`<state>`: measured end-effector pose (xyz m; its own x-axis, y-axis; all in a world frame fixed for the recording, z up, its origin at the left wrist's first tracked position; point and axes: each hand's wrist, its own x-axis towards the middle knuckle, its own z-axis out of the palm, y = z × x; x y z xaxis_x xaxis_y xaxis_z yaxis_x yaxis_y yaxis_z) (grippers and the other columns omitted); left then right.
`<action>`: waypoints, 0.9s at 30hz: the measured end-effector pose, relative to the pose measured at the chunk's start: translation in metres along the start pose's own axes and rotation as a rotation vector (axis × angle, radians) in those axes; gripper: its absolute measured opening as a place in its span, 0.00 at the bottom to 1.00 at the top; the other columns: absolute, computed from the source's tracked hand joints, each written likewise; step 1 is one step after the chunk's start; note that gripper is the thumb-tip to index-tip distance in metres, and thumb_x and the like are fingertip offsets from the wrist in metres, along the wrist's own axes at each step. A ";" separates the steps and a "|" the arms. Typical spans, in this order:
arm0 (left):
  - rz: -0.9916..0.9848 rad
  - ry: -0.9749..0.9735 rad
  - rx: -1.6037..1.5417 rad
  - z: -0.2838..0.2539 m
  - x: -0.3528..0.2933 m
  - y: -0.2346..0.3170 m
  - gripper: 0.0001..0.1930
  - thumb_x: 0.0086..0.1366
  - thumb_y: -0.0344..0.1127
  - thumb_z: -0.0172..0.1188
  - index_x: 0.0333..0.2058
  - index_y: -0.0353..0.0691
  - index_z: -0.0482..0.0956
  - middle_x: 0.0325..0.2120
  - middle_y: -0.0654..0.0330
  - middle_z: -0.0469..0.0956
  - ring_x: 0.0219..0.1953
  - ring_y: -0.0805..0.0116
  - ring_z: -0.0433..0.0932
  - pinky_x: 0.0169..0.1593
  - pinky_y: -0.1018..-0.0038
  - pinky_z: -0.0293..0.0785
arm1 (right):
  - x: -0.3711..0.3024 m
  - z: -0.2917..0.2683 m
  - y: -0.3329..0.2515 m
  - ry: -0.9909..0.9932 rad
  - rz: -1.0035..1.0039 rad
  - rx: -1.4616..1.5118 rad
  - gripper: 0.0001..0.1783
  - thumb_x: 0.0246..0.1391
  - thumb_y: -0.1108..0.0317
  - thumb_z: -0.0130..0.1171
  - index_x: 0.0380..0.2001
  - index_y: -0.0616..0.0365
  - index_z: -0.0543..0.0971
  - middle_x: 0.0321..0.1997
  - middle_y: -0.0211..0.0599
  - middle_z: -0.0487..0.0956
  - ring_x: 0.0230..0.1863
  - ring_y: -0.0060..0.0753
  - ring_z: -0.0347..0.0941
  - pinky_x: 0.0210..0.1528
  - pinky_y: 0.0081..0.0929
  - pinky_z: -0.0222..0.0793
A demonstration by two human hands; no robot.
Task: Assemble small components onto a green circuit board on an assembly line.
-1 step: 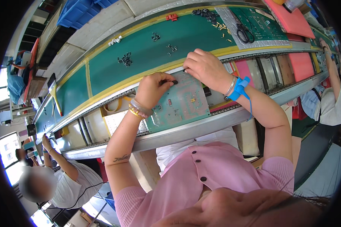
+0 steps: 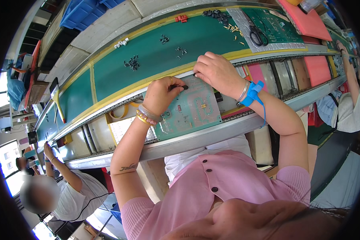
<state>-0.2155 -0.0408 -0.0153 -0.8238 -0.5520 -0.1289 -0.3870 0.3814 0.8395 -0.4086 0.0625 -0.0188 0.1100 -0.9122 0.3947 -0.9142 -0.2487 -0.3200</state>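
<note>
My left hand (image 2: 161,94) is closed in a pinch on a black disc-shaped component (image 2: 184,87), just above the far part of a green circuit board (image 2: 192,108). A few small parts, one red and one yellow, stand on that board. Over the board's far right corner, my right hand (image 2: 218,74) has its fingers pressed together. A small dark bit (image 2: 195,75) shows at its fingertips, too little to name. The board lies across the metal rails of a conveyor (image 2: 172,147) in front of me. A blue wrist strap (image 2: 253,93) is on my right wrist.
Beyond the rail, a green work surface (image 2: 120,80) bears black parts (image 2: 132,63), white parts (image 2: 122,43), red parts (image 2: 181,18), black discs (image 2: 218,16) and brass-coloured parts (image 2: 234,30). Scissors (image 2: 258,36) lie at the right. A person (image 2: 74,192) works at the left.
</note>
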 end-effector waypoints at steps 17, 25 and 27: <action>-0.109 0.017 -0.508 0.006 -0.002 0.009 0.07 0.59 0.29 0.61 0.33 0.31 0.75 0.23 0.66 0.76 0.24 0.81 0.73 0.26 0.84 0.68 | -0.001 -0.012 -0.024 -0.029 0.265 0.485 0.11 0.46 0.65 0.63 0.32 0.58 0.77 0.31 0.34 0.76 0.30 0.31 0.71 0.34 0.30 0.66; 0.019 -0.027 -0.488 0.003 -0.007 -0.003 0.15 0.60 0.22 0.55 0.47 0.28 0.73 0.37 0.55 0.78 0.34 0.74 0.78 0.38 0.81 0.74 | -0.010 -0.017 -0.002 -0.008 0.168 0.163 0.06 0.44 0.69 0.62 0.27 0.58 0.78 0.29 0.32 0.75 0.33 0.36 0.68 0.36 0.31 0.65; -0.039 -0.003 -0.487 0.002 -0.008 -0.001 0.15 0.59 0.21 0.55 0.46 0.28 0.74 0.36 0.55 0.79 0.35 0.74 0.78 0.39 0.80 0.75 | -0.009 -0.013 -0.002 0.005 0.150 0.126 0.05 0.43 0.68 0.62 0.25 0.55 0.78 0.27 0.30 0.72 0.34 0.37 0.66 0.36 0.32 0.66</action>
<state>-0.2090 -0.0350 -0.0157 -0.8143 -0.5563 -0.1658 -0.1793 -0.0306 0.9833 -0.4127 0.0754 -0.0100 -0.0259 -0.9407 0.3382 -0.8640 -0.1491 -0.4809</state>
